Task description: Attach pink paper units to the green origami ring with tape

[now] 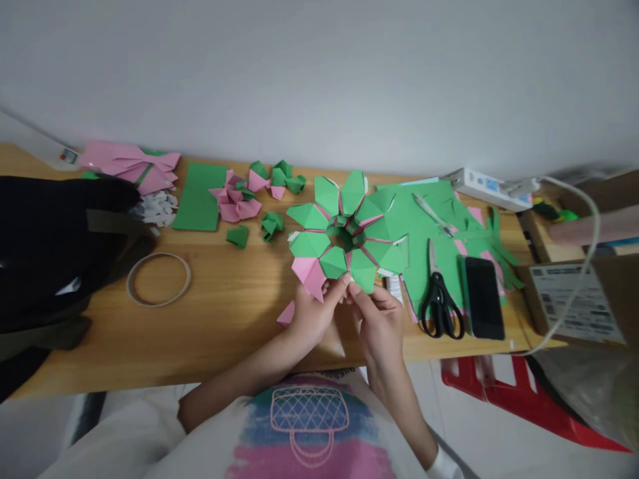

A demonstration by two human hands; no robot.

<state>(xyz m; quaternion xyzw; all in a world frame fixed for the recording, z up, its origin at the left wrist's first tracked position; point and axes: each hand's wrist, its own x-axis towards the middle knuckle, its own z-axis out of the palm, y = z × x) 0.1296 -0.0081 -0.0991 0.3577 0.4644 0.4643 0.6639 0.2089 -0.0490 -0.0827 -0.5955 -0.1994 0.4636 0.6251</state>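
A ring-shaped folded-paper flower (367, 269), with green petals, pink seams and an open middle, is held above the table. My left hand (317, 309) pinches its near edge, thumb at a gap between two green petals. My right hand (377, 313) grips the petal just to the right, its thumb close to the left one. A pink folded petal (309, 274) sticks out on the flower's left side, over my left hand. Small white tabs show along some petal edges. Beneath my left wrist lies a pink paper piece (286, 314). My lower fingers are partly hidden.
Folded pink and green pieces (234, 199) and a green sheet (197, 196) lie left of the flower. A tape ring (158, 279) is nearer the dark bag (50, 253). On the right are black-handled scissors (440, 303), a phone (483, 297), green sheets (424, 256) and a power strip (489, 188).
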